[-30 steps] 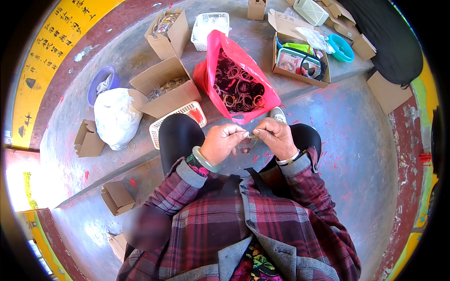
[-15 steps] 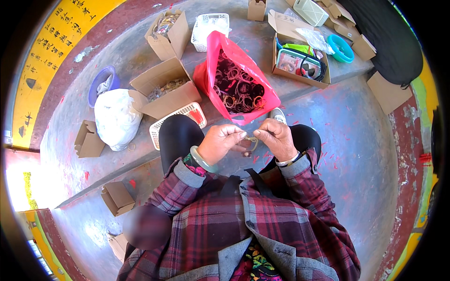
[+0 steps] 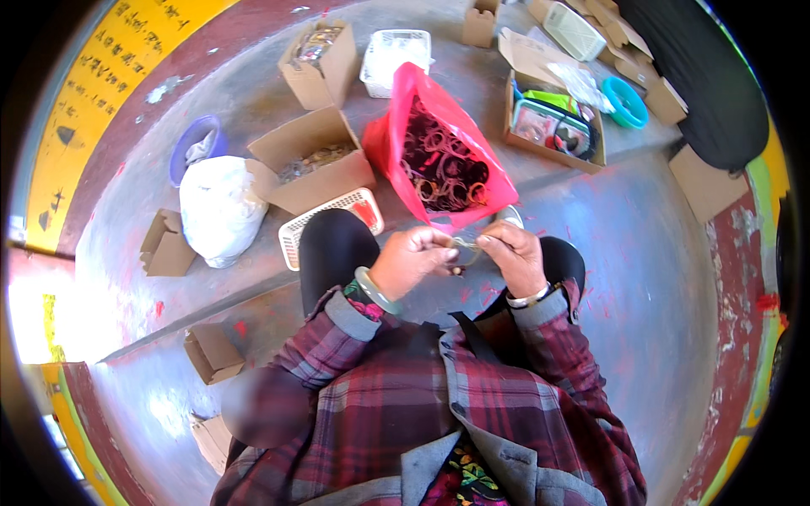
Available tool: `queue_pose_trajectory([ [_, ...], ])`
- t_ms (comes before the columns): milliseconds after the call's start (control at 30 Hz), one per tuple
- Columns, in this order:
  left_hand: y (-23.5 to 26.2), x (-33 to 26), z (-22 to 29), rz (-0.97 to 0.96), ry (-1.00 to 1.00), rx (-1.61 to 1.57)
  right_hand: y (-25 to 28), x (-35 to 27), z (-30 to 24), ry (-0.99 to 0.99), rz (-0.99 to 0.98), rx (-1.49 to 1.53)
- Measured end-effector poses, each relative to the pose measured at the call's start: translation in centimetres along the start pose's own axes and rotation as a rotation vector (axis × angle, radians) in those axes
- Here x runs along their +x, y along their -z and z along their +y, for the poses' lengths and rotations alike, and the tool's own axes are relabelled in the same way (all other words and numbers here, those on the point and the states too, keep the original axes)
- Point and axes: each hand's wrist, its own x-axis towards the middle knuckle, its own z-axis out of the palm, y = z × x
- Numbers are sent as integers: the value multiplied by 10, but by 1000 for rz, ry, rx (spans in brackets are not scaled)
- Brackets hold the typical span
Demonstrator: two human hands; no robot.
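Between my two hands, just above my knees, is a thin pale yellow-green cord loop (image 3: 467, 244). My left hand (image 3: 412, 263), with a pale bangle at its wrist, pinches one side between thumb and fingers. My right hand (image 3: 516, 255) grips the other side, fingertips closed. A small dark bit shows under the left fingers, too small to name. Right beyond my hands stands an open pink bag (image 3: 384, 145), holding many thin ring-shaped loops (image 3: 443, 164) in dark, pale and orange tones.
Left of the bag are an open cardboard box (image 3: 304, 190) of small pieces, a cream basket (image 3: 291, 244) with something red, and a stuffed white bag (image 3: 221, 211). A box of odds and ends (image 3: 553, 156) and a teal basin (image 3: 626, 103) lie far right. Red scraps dot the floor.
The whole view has shifted slightly, so things appear further right. My fingertips still hold the cord loop, which now looks narrower between them.
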Motion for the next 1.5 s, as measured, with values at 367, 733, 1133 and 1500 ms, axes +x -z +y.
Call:
queue_pose_trajectory([
  [367, 46, -8, 40, 261, -160, 115, -4, 3, 0, -165, 127, 95],
  [733, 197, -12, 93, 999, -364, 694, -6, 10, 11, -260, 67, 74],
  [1133, 326, 48, 35, 963, -38, 1505, -15, 15, 17, -354, -12, 28],
  [1500, 239, -14, 30, 1201, -448, 1259, -14, 11, 16, -362, -19, 1],
])
